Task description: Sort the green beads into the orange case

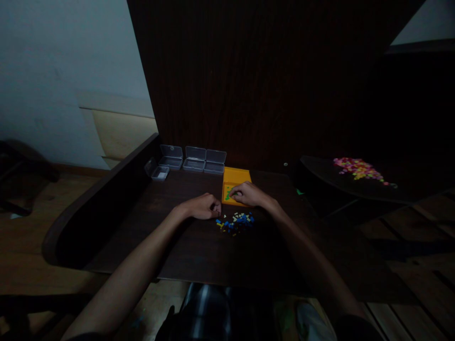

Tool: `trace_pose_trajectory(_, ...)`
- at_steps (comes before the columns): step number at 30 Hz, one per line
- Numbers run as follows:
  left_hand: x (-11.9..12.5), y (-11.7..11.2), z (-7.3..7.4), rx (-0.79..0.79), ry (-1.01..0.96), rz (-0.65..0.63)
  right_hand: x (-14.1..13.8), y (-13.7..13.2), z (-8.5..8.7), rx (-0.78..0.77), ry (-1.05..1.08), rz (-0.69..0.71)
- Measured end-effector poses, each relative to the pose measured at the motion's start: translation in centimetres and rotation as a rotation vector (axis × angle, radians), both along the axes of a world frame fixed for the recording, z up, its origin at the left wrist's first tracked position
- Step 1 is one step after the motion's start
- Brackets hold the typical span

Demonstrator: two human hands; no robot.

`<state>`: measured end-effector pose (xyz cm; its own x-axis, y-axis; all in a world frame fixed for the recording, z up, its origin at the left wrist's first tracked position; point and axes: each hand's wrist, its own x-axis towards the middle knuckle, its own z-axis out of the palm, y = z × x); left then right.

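Note:
My left hand (202, 207) rests on the dark table, fingers curled in, just left of a small heap of blue, yellow and white beads (236, 223). What its fingers hold, if anything, is hidden. My right hand (249, 194) lies over the near right part of an orange tray (234, 177), fingertips pinched together over a few green pieces (228, 193) inside the tray. The bead heap sits just in front of both hands.
Several clear plastic boxes (194, 159) with open lids stand along the table's back edge, left of the tray. A heap of pink and yellow beads (358, 169) lies on a dark surface at the right. A tall dark wooden panel rises behind.

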<state>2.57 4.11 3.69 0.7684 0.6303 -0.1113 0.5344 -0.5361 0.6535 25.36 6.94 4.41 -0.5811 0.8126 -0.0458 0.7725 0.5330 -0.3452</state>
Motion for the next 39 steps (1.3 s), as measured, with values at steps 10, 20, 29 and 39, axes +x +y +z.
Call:
trace_pose_trajectory(10,0.0,-0.1,0.0,-0.009,0.020,0.007,-0.1,-0.2,-0.1,0.013,-0.006,-0.005)
trace_pose_trajectory(20,0.2,-0.2,0.3,0.029,0.072,0.016,1.7,-2.0,-0.1,0.050,0.205,-0.015)
trace_pose_trajectory(29,0.3,-0.5,0.5,0.089,0.105,-0.006,4.0,-5.9,-2.0,0.088,0.344,-0.005)
trace_pose_trajectory(39,0.1,-0.7,0.3,0.032,-0.002,-0.009,3.9,-7.7,-2.9,0.056,0.236,-0.035)
